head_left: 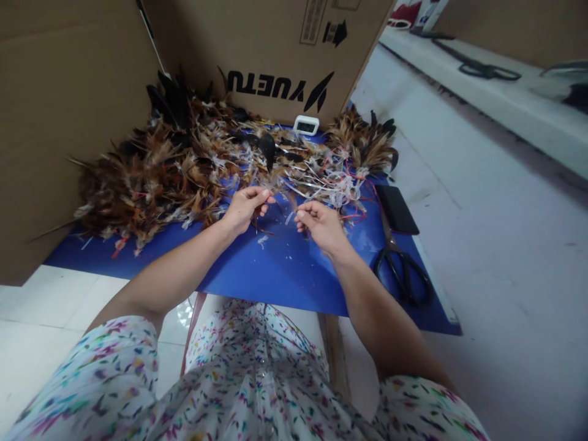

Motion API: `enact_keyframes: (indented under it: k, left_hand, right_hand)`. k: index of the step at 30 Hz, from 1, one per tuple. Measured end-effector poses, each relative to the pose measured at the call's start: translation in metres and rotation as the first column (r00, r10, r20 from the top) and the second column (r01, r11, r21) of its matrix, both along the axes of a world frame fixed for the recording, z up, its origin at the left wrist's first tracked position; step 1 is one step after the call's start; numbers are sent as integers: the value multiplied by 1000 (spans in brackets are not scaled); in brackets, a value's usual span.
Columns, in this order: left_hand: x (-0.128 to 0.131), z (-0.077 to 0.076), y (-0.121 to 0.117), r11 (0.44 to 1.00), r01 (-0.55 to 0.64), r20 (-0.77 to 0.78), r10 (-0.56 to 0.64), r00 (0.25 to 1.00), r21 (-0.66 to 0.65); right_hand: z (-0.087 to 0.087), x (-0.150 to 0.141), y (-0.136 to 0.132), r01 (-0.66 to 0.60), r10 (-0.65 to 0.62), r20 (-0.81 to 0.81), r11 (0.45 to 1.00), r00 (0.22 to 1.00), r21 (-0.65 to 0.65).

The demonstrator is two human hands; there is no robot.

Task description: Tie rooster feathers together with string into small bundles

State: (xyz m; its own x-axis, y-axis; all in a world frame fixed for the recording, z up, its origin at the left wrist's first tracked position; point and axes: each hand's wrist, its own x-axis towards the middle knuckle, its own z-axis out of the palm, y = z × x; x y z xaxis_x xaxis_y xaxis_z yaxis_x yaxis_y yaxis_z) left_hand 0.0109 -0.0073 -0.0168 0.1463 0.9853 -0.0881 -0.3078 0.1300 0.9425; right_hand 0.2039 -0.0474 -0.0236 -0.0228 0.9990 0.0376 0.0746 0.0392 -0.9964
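Note:
Over the front of the blue table top (257,275), my left hand (248,209) is closed in a pinch; whatever is between its thumb and finger is too small to make out. A short gap to the right, my right hand (321,225) has its thumb and forefinger pressed together on a small brown feather (293,197). A short translucent strip (289,217) shows beside those fingertips. Behind my left hand spreads a large heap of brown and black feathers (160,165). Clear and white strips (342,187) with red strings lie tangled behind my right hand.
Cardboard box walls (266,37) stand behind and to the left. A small white digital clock (306,125) sits at the back, with a feather bundle (362,138) right of it. On the right lie a black phone (397,209) and black-handled scissors (404,275).

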Motion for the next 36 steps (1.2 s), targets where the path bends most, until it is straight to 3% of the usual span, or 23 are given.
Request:
enact_keyframes:
  k: [6,10,17,36]
  left_hand:
    - [0,-5,0,999,48,-35,-47,998,25]
    - [3,-10,-3,983,159,-63,-153,986,92]
    - [10,-14,-12,932,317,-157,-291,944,175]
    - [10,-12,-14,903,343,-275,-271,922,260]
  right_hand:
    - [9,0,1,97,-92,-208,995,974,16]
    - [7,-2,2,120,-103,-183,989,978,81]
    - [1,-9,-4,16,6,-149,989,989,148]
    - [-3,-12,-5,3,11,-71,980,997,197]
